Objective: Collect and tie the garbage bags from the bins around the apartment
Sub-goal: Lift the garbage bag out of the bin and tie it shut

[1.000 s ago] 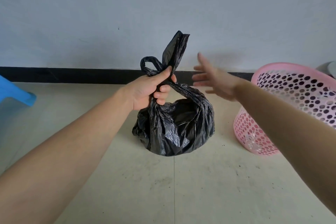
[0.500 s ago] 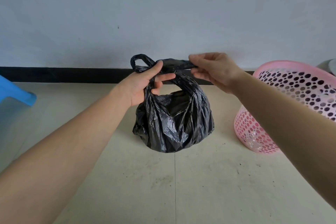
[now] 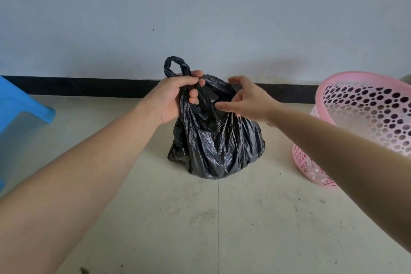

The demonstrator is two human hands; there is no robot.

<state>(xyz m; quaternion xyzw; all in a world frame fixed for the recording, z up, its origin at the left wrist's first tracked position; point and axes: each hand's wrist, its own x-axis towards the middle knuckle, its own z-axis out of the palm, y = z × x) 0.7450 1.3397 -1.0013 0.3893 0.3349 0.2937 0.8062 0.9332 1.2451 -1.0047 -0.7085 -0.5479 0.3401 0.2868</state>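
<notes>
Left hand [image 3: 172, 98] is clenched on the gathered neck of the black garbage bag [image 3: 216, 144], thumb over the top, fingers curled around the twisted plastic; one twisted handle loop [image 3: 175, 65] sticks up above the fist. Right hand [image 3: 249, 100] is loose, fingers spread and part-curled, just beside the other twisted strand [image 3: 208, 102] of the bag top; index finger points left toward it, thumb up near the upper fold. Cannot tell if the right fingertips actually touch the plastic, but they are not clamped on it. Bag sits on the beige tiled floor [image 3: 244, 218], bottom resting on a grout line, body bulging and crumpled, near the wall with the black baseboard [image 3: 89, 88]. Pink perforated plastic bin [image 3: 364, 113] stands to the right of the bag, apart from it, tilted with its mouth toward the camera, partly hidden behind the right forearm. Blue plastic stool [image 3: 20, 107] at the left edge, well apart from the bag. Floor shows dark specks and smudges in front of the bag.
</notes>
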